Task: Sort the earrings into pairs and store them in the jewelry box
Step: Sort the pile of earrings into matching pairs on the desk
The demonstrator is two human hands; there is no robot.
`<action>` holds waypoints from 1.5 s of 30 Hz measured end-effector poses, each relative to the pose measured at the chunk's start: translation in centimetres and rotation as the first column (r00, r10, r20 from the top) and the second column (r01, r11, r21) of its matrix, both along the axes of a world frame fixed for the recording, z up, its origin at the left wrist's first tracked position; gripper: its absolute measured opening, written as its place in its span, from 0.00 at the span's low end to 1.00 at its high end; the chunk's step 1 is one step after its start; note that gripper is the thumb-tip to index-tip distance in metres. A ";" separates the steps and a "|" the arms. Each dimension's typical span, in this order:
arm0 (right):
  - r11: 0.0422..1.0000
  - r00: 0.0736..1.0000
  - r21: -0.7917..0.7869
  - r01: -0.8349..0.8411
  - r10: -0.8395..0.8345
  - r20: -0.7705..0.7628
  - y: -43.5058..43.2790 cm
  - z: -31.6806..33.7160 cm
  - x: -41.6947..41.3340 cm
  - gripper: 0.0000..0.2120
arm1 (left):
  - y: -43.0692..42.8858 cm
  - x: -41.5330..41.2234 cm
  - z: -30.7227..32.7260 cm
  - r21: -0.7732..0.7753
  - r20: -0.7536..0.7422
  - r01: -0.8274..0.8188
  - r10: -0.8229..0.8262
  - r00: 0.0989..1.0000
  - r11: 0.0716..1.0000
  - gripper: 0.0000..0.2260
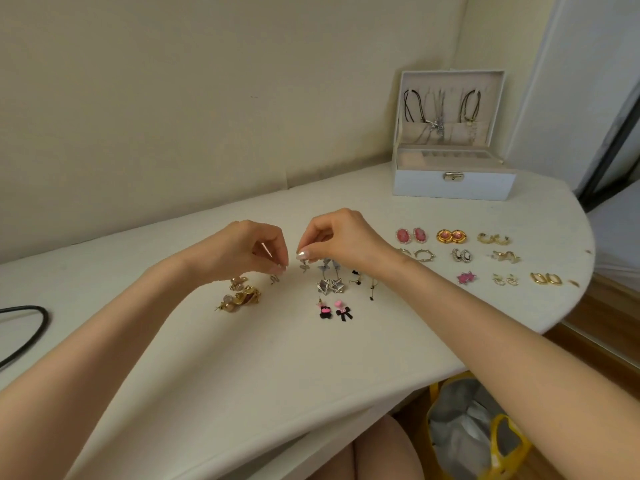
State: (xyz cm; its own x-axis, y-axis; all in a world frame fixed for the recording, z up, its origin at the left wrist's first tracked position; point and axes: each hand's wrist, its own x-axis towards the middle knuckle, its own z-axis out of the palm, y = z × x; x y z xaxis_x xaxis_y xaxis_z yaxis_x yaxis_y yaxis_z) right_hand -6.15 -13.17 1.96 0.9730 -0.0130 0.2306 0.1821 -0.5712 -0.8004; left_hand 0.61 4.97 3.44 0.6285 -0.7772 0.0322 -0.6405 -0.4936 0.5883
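Matching of one silver pair is recorded at the centre of the table [242, 358]. Right hand [343, 240]: closed in a pinch on a small silver earring [303, 266], held low over the surface. Left hand [249, 251]: fingertips drawn together over the twin [274, 279]; an actual grip cannot be told. Handling, as judged: very light, stiff, thin, easily dropped or bent; best taken at the post by fingertips. Sorted pairs [462, 255] are laid out at 3 o'clock, gold earrings [240, 297] are heaped at 8 o'clock, and the open jewelry box [453, 183] is set at 1 o'clock.
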 end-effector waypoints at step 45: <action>0.944 0.990 -0.298 0.141 -0.141 0.019 -1.4 -2.2 5.2 0.05 | -3.9 4.1 -3.6 -0.149 0.115 -0.248 0.266 0.957 0.957 0.05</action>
